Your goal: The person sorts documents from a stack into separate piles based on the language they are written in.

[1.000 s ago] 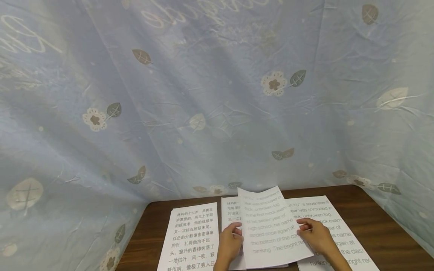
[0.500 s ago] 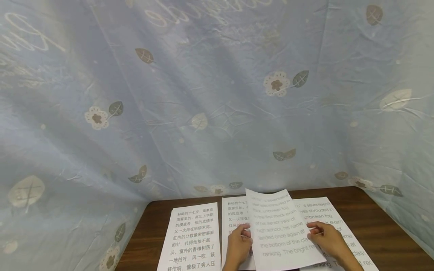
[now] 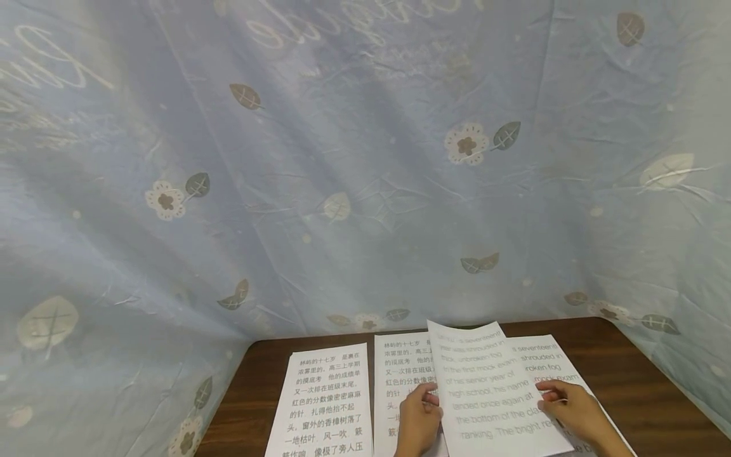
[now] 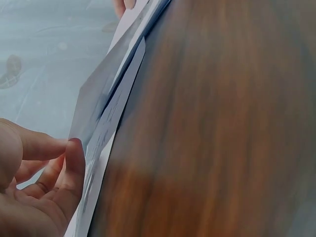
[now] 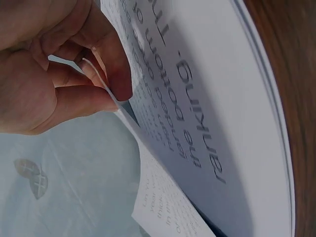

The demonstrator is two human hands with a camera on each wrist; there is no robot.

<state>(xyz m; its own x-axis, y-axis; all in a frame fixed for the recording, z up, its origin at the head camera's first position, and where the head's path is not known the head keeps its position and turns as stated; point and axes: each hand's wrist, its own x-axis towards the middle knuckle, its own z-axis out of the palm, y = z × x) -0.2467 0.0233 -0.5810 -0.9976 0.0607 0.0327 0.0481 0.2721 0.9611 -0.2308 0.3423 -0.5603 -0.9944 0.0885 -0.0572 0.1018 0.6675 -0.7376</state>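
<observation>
Both hands hold up a sheet of paper (image 3: 485,387) printed with large English text, one at each side edge. My left hand (image 3: 419,416) pinches its left edge between thumb and fingers; the left wrist view shows the fingertips meeting on the paper's edge. On the opposite edge, my right hand (image 3: 573,412) pinches the sheet, and the right wrist view shows thumb and forefinger together on it. The raised sheet tilts above the English-text stack (image 5: 247,123) on the right and partly covers it. It also overlaps the right side of the middle Chinese-text paper (image 3: 394,355).
Another stack of Chinese-text paper (image 3: 325,400) lies at the left of the dark wooden table (image 3: 245,393). A pale blue curtain (image 3: 365,158) with leaves and flowers hangs behind the table.
Both hands have moved to the right with the held sheet, which now covers more of the right stack. More of the middle Chinese-text paper shows.
</observation>
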